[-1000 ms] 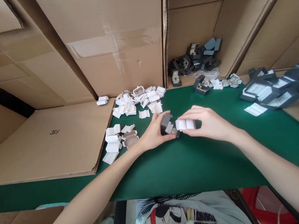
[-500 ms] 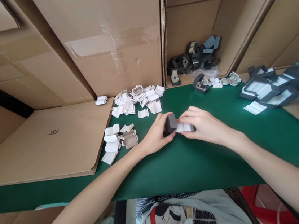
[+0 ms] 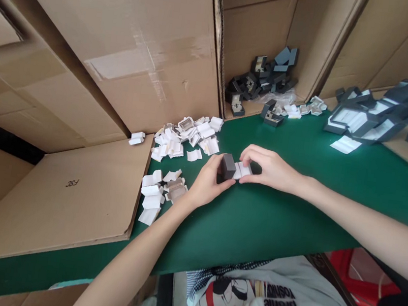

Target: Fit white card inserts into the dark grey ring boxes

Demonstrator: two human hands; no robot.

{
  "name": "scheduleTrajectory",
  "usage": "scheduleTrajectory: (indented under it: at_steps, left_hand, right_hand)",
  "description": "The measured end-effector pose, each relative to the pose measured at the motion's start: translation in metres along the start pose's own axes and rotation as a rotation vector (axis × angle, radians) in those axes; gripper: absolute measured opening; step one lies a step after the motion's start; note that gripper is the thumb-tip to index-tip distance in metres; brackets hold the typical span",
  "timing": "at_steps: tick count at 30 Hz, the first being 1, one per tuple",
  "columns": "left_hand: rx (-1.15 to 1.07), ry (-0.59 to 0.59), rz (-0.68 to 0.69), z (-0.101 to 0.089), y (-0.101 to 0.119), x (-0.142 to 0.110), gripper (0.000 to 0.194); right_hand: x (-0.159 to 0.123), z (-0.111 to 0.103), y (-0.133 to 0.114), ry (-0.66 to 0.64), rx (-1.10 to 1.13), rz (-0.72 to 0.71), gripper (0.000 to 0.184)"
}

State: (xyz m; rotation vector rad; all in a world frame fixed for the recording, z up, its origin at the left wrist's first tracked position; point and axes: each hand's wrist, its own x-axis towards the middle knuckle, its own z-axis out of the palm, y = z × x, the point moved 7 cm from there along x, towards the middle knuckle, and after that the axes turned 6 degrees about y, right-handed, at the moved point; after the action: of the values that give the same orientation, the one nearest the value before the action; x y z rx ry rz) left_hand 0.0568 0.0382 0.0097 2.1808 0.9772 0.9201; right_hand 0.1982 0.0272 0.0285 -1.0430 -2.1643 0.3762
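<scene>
Over the middle of the green desk (image 3: 254,228), the person's two hands meet at one small dark grey box (image 3: 228,166) standing with its lid raised. The left hand (image 3: 208,182) grips this box from the left, fingers behind and thumb along the near side. The right hand (image 3: 261,167) pinches a folded white card insert (image 3: 243,171) between thumb and fingers, at the open side of the box; whether the insert is fully seated, I cannot tell. Just beyond the left hand lies a loose heap of white card pieces (image 3: 187,136), and a smaller cluster of white pieces (image 3: 152,196) sits beside the edge of a flat cardboard sheet (image 3: 71,206). One folded white piece (image 3: 137,138) rests near that sheet's far corner. At the back, an open carton (image 3: 257,25) holds a jumble of dark boxes (image 3: 269,76), with another open box (image 3: 272,114) in front of it on the desk. Farther right is a larger pile of dark boxes with white inside (image 3: 376,112), a white slip (image 3: 345,145) just before it.
</scene>
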Motion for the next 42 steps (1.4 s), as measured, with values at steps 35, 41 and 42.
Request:
scheduleTrajectory:
  at_steps: [35,41,42]
  left_hand:
    - [-0.052,0.009,-0.036,-0.001,-0.008,0.003,0.053]
    - [-0.050,0.010,-0.047,0.000,-0.007,0.002,0.052]
    - [-0.046,0.009,-0.047,0.000,-0.007,0.002,0.052]
  right_hand:
    - [0.004,-0.013,0.011,-0.050,0.098,-0.031,0.020]
    - [0.005,-0.014,0.008,-0.045,0.107,0.008,0.020]
    - [0.005,-0.014,0.008,-0.043,0.106,0.015,0.020]
